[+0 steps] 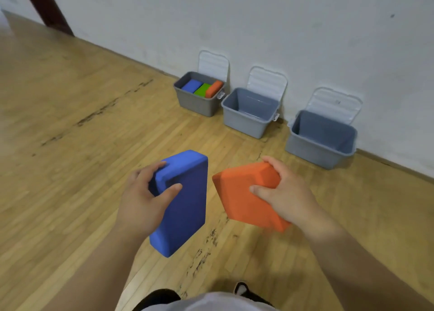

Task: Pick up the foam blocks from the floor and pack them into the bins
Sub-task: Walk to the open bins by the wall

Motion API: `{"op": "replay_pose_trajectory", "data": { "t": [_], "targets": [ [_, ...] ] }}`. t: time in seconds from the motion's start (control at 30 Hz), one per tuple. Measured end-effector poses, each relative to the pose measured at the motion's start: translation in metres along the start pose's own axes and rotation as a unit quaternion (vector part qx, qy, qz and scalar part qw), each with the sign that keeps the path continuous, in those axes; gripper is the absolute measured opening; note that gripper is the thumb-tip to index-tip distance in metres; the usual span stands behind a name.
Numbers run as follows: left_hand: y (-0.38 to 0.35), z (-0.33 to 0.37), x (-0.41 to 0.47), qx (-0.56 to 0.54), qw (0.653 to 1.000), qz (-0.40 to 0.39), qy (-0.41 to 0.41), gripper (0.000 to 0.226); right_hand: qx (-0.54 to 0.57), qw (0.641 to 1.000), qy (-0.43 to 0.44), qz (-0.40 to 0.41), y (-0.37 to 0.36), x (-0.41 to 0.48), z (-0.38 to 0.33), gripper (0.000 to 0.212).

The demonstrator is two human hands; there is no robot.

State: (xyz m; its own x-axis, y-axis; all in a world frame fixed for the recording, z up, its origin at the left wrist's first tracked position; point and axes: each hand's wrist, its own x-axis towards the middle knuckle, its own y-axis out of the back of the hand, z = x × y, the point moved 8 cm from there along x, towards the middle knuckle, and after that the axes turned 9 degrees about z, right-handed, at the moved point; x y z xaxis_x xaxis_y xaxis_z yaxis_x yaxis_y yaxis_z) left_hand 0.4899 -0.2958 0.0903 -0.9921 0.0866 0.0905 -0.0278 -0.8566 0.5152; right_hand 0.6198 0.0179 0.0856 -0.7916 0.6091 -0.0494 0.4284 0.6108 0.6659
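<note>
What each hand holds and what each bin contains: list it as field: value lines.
left hand: grips held blue block
right hand: grips held orange block
left bin: packed blue block, green block, packed orange block
middle bin: no blocks visible
right bin: no blocks visible
lids: open, leaning on wall
</note>
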Motion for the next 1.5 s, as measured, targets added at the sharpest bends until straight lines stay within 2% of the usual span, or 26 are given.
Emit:
{"op": "replay_pose_trajectory", "data": {
  "t": [0.17, 0.37, 0.77, 0.93, 1.13, 1.27, 1.5],
  "targets": [
    [-0.036, 0.008, 0.077, -0.001, 1.0, 0.012, 0.009, 0.05, -0.014, 1.0, 0.013, -0.01, -0.005, 0.094, -0.014, 0.082],
    [-0.066, -0.009, 0.202, -0.003, 1.0, -0.006, 0.006, 0.05, -0.032, 0.999, -0.019, -0.016, -0.054, 0.191, -0.025, 0.081],
    [-0.082, -0.026, 0.497, -0.008, 0.996, -0.081, -0.026, 0.052, -0.034, 0.994, -0.062, 0.082, -0.144, 0.415, -0.132, 0.082],
    [-0.119, -0.037, 0.586, 0.001, 0.996, -0.088, -0.021, 0.052, -0.04, 0.996, -0.06, 0.048, -0.176, 0.513, -0.142, 0.083],
    [-0.19, -0.056, 0.713, 0.025, 0.998, -0.057, 0.012, 0.054, -0.05, 0.998, -0.037, 0.003, -0.228, 0.683, -0.138, 0.081],
    [-0.232, -0.042, 0.804, 0.045, 0.998, -0.028, 0.039, 0.054, -0.041, 0.998, -0.015, -0.034, -0.254, 0.806, -0.145, 0.08],
    [-0.267, -0.003, 0.949, 0.045, 0.997, 0.023, 0.052, 0.056, -0.048, 0.997, 0.034, -0.056, -0.264, 0.983, -0.203, 0.082]
  ]
}}
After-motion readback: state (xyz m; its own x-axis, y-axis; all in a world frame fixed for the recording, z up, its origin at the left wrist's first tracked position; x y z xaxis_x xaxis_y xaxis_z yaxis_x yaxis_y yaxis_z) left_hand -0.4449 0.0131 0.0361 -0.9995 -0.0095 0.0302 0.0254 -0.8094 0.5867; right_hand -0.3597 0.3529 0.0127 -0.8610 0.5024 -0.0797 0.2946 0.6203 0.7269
